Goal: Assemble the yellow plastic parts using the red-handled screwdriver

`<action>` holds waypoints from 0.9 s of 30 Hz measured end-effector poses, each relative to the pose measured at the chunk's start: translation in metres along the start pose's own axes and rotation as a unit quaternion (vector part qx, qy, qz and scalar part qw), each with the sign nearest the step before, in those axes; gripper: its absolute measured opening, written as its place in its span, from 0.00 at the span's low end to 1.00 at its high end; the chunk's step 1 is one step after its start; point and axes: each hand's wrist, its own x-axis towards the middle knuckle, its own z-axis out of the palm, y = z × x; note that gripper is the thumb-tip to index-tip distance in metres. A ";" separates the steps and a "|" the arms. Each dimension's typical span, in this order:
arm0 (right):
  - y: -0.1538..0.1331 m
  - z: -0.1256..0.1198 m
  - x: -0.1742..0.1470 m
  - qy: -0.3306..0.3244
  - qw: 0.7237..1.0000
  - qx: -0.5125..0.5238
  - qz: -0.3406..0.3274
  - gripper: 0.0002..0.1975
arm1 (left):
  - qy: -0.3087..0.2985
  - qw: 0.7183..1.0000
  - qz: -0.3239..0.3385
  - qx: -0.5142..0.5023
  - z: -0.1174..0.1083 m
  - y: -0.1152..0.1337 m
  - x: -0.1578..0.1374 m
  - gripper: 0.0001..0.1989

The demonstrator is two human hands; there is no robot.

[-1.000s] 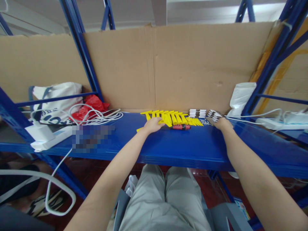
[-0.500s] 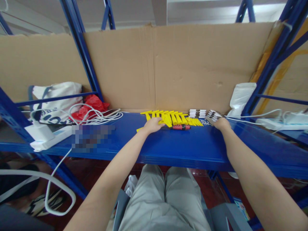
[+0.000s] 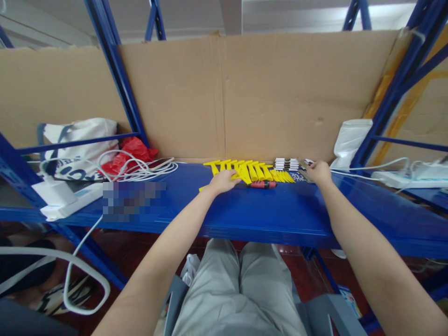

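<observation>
My left hand (image 3: 224,181) is closed around a yellow T-shaped plastic handle (image 3: 241,175), low over the blue shelf; part of the handle is hidden by the fingers. Behind it several more such handles (image 3: 259,172) lie in a row. In front of them lies a red-and-black screwdriver (image 3: 263,185). Small yellow pieces (image 3: 283,176) are lined up to the right, beside tiny scattered silvery parts (image 3: 298,177). My right hand (image 3: 319,171) has its fingers pinched together at the white-and-dark flat strips; what they grip is too small to make out.
White-and-dark packs (image 3: 286,164) are stacked against the cardboard wall (image 3: 280,98). A white pouch (image 3: 351,142) stands behind my right hand. On the left are a power strip (image 3: 72,200), coiled white cables (image 3: 150,173), a red bag (image 3: 131,151) and a white cloth bag (image 3: 87,144).
My right hand has shifted slightly left and up, with its fingers now over the white-and-dark strips. My left hand stays nearly where it was, still on the yellow handle.
</observation>
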 end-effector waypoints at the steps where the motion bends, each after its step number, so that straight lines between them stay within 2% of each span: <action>1: -0.006 -0.001 0.000 0.018 0.999 0.031 0.010 0.09 | 0.000 1.000 0.000 -0.001 0.000 0.001 0.000 0.16; 3: -0.020 -0.001 -0.003 0.042 0.992 0.120 0.014 0.04 | -0.001 1.000 -0.002 -0.005 0.000 0.005 0.000 0.17; 5: -0.036 0.000 -0.009 0.030 0.977 0.211 -0.015 0.06 | -0.005 1.000 -0.002 -0.010 0.001 0.011 0.000 0.20; 8: -0.062 0.002 -0.022 -0.040 0.944 0.325 -0.046 0.08 | -0.026 0.999 0.020 -0.012 0.003 0.024 0.003 0.20; 10: -0.076 0.003 -0.033 -0.112 0.920 0.371 -0.061 0.07 | -0.046 0.998 0.052 -0.010 0.004 0.034 0.005 0.18; 13: -0.090 0.003 -0.046 -0.179 0.900 0.390 -0.073 0.07 | -0.059 0.994 0.092 0.008 0.004 0.051 0.008 0.18; 18: -0.094 -0.003 -0.052 -0.219 0.897 0.380 -0.054 0.08 | -0.041 0.995 0.091 0.012 0.004 0.070 0.018 0.16; 22: -0.090 -0.008 -0.051 -0.239 0.901 0.362 -0.024 0.09 | -0.019 0.997 0.067 0.019 0.006 0.073 0.030 0.17; 27: -0.091 -0.011 -0.054 -0.282 0.887 0.366 -0.005 0.15 | 0.004 0.999 0.047 0.012 0.010 0.069 0.037 0.16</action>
